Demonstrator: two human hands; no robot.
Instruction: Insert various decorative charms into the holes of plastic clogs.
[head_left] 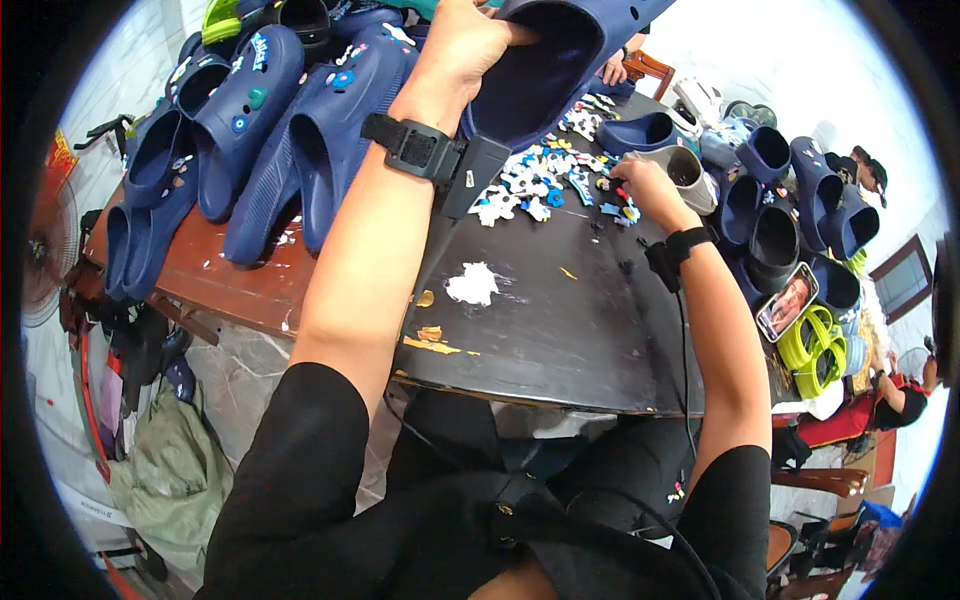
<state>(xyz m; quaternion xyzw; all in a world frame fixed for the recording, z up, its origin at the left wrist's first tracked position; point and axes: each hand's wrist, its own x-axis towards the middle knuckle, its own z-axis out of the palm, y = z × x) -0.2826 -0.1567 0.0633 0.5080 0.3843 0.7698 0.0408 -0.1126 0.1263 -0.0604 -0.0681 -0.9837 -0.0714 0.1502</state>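
My left hand [463, 48] is raised at the top, its fingers wrapped round the edge of a navy foam clog [600, 45] with holes in its upper. The clog hangs tilted above the table, its dark opening towards me. Further right, my right hand [652, 190] is low at the edge of a loose pile of small flat shoe charms [535, 175] in white, blue and black. Its fingers are curled together over the charms; anything between the fingertips is hidden. Just beyond that hand sits a beige clog [687, 170], with another navy clog [640, 133] behind.
Navy clogs with charms [250, 120] stand stacked on the left. More dark clogs [772, 235], a phone [788, 302] and lime-green sandals [812, 350] line the right. A white patch [473, 284] marks the dark table [560, 320]. Another person's hand [613, 70] shows at the far side.
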